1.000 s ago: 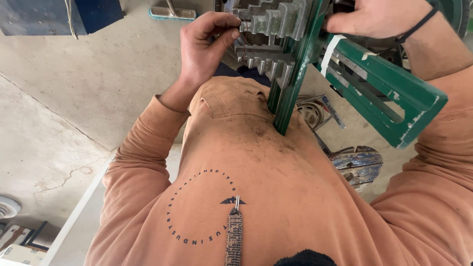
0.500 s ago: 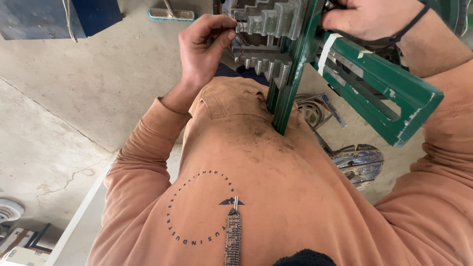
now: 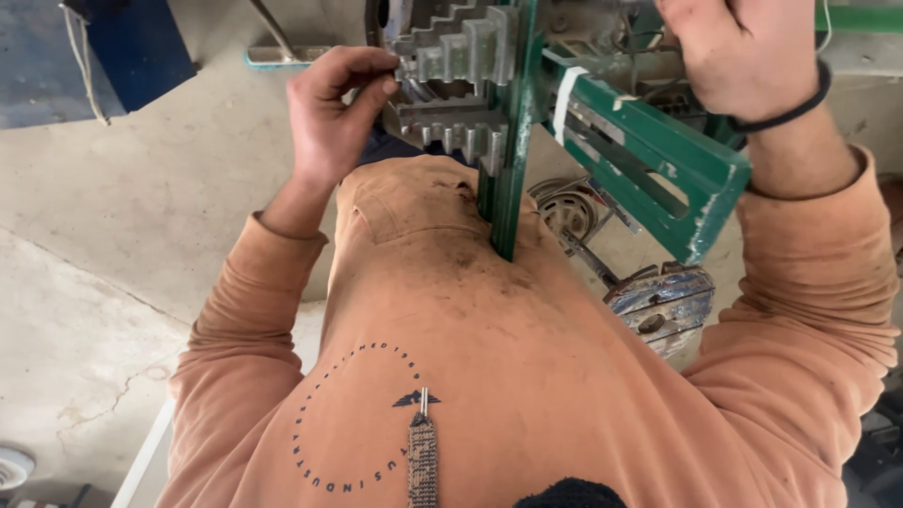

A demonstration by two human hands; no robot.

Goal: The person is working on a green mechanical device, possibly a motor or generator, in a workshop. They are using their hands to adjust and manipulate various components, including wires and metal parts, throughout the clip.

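A green metal frame with a narrow upright bar stands close against my chest. Grey stepped, toothed metal blocks are fixed to its left side. My left hand pinches the left edge of these blocks with thumb and fingertips. My right hand is closed into a fist on the top of the green frame at the upper right, a black band around its wrist; what it grips is hidden. A strip of white tape wraps one green arm.
A bare concrete floor with cracks lies at the left. Round metal discs and a wheel-like part lie on the floor under the frame. A blue box stands top left, a trowel-like tool beside it.
The view has shifted slightly; my right hand has moved a little up and right on the frame. My left hand stays pinched on the toothed blocks.
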